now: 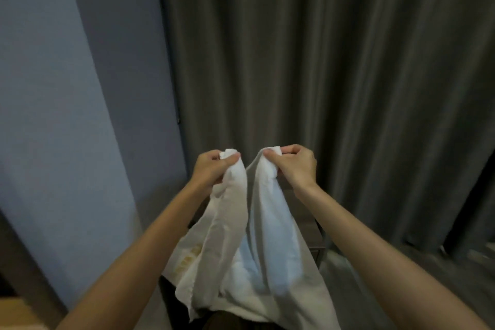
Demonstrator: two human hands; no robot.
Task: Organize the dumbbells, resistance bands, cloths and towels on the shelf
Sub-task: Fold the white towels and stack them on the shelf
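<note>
1. The pleated dark grey fabric curtain [321, 48] fills the background, and a flat blue-grey painted wall [67, 88] stands to its left. There looks to be room in front of both to spread a cloth wide.
2. The large soft white towel [257, 249] hangs in mid-air in front of the person. It is held up by its top edge and falls in deep, bunched folds toward the bottom of the view. The step appears to be opening it out for folding. To do that well, draw the two held points apart until the top edge is taut and level, then let the folds drop out before halving it.
3. A corner of a dark shelf unit with a metal post [318, 244] shows just behind the towel's right side. Most of it is hidden, so I cannot tell which level is free.
4. The left hand [209, 169] has its fingers curled tight round a wad of the top edge.
5. The right hand [294, 166] pinches its own wad close beside the left. Each grip would do better slid out to a true corner.
</note>
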